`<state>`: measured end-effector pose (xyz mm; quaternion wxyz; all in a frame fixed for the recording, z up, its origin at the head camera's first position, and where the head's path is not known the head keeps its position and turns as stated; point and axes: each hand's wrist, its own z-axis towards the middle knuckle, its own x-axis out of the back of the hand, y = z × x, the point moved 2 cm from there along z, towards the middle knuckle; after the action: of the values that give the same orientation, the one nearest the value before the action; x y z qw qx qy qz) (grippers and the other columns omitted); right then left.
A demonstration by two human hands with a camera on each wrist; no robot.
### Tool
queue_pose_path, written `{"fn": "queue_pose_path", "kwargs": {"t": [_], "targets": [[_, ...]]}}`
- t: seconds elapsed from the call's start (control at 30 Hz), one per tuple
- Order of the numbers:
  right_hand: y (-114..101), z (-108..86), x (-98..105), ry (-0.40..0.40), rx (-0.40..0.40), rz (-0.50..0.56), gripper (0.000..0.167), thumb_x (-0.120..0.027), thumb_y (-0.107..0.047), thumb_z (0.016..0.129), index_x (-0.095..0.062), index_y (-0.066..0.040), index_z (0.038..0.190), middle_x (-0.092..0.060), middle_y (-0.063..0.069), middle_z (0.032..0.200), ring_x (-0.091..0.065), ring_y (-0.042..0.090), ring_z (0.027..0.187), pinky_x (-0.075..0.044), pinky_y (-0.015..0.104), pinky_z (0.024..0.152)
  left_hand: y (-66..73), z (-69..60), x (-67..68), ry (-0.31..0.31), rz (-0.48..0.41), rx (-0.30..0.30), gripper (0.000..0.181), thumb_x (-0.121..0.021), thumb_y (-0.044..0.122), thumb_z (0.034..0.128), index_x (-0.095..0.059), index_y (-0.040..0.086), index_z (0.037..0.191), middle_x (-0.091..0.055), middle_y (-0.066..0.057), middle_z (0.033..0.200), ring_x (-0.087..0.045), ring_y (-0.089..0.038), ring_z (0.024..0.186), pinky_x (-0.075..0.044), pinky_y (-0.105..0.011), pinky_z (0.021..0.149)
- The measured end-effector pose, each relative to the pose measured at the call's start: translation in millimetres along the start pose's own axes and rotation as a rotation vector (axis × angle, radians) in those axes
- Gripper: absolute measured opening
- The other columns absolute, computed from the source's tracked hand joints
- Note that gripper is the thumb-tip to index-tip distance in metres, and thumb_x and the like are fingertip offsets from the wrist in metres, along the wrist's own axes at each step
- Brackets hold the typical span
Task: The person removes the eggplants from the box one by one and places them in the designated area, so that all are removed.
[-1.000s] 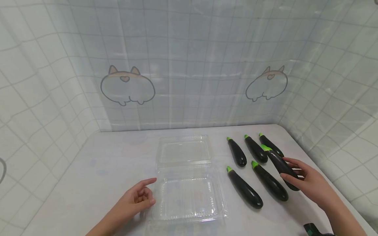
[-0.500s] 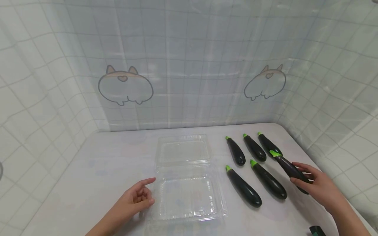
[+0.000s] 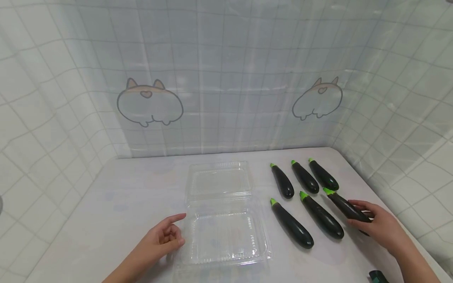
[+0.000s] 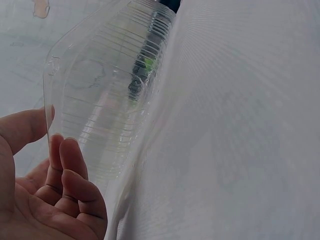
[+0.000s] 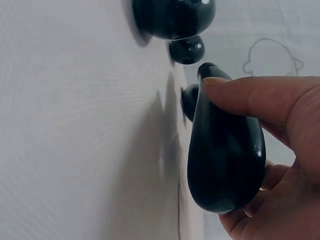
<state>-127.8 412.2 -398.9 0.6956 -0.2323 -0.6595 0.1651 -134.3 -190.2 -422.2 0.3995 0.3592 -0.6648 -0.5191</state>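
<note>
My right hand (image 3: 376, 226) grips a glossy black eggplant (image 3: 348, 208) with a bright green stem, around its thick lower half. In the right wrist view, this eggplant (image 5: 225, 155) is raised off the tabletop, thumb on one side and fingers on the other. My left hand (image 3: 164, 239) rests at the left rim of an opened clear plastic clamshell box (image 3: 226, 236); the index finger is straight, the others loosely curled. Up close in the left wrist view, the thumb and fingertips of the left hand (image 4: 55, 185) meet the box's rim (image 4: 47, 85).
Several more eggplants (image 3: 323, 216) lie in two rows right of the box. The box's lid (image 3: 219, 181) is folded back toward the wall. A dark object (image 3: 378, 276) shows at the bottom edge near the right forearm. Grid-patterned sheeting (image 3: 226, 78) encloses the white table (image 3: 141, 188).
My right hand has moved the eggplant to the right and slightly toward me, away from the back-row eggplants, then lower. The left hand and box have stayed in place.
</note>
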Motion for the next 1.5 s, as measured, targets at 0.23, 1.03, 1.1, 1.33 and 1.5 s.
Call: {"fn": "queue_pose_path", "kwargs": {"t": [0.23,1.03,1.1,1.33,1.5], "targets": [[3.0,5.6,-1.7,-0.009,0.032,-0.069,0.071,-0.085,-0.034,0.078,-0.057,0.0,0.133,-0.059,0.028,0.121,-0.058,0.049,0.105,-0.049,0.041,0.071,1.0,0.3,0.1,0.003,-0.006,0.013,0.067,-0.069,0.013,0.0938,-0.035,0.007,0.151,-0.056,-0.016,0.1,-0.057,-0.015,0.082,-0.049,-0.025,0.071],[2.6,5.6,-6.1,0.015,0.092,-0.116,0.057,-0.078,-0.034,0.086,-0.062,0.001,0.127,-0.06,0.029,0.121,-0.061,0.044,0.099,-0.048,0.044,0.071,1.8,0.1,-0.1,-0.013,-0.01,-0.007,0.066,-0.068,0.012,0.0942,-0.034,0.006,0.15,-0.055,-0.017,0.099,-0.057,-0.015,0.081,-0.05,-0.025,0.071],[3.3,5.0,-6.5,0.026,0.104,-0.112,0.053,-0.078,-0.03,0.086,-0.063,0.0,0.127,-0.061,0.028,0.121,-0.061,0.044,0.099,-0.048,0.045,0.072,1.6,0.0,0.1,-0.011,-0.01,-0.005,0.066,-0.069,0.012,0.0939,-0.035,0.007,0.15,-0.055,-0.017,0.099,-0.057,-0.015,0.081,-0.05,-0.025,0.071],[3.9,5.4,-7.2,0.044,0.109,-0.122,0.056,-0.08,-0.032,0.084,-0.063,0.001,0.126,-0.061,0.028,0.12,-0.061,0.047,0.1,-0.048,0.051,0.075,0.8,0.2,0.2,-0.01,-0.009,-0.001,0.066,-0.069,0.013,0.0939,-0.035,0.007,0.15,-0.055,-0.017,0.1,-0.057,-0.015,0.082,-0.05,-0.025,0.071],[3.3,5.6,-6.3,0.023,0.078,-0.111,0.063,-0.08,-0.039,0.083,-0.061,0.001,0.128,-0.058,0.029,0.122,-0.059,0.049,0.101,-0.05,0.052,0.075,0.6,-0.4,0.1,-0.008,-0.006,-0.002,0.066,-0.069,0.013,0.0939,-0.035,0.008,0.15,-0.056,-0.017,0.1,-0.057,-0.016,0.083,-0.05,-0.026,0.071]]}}
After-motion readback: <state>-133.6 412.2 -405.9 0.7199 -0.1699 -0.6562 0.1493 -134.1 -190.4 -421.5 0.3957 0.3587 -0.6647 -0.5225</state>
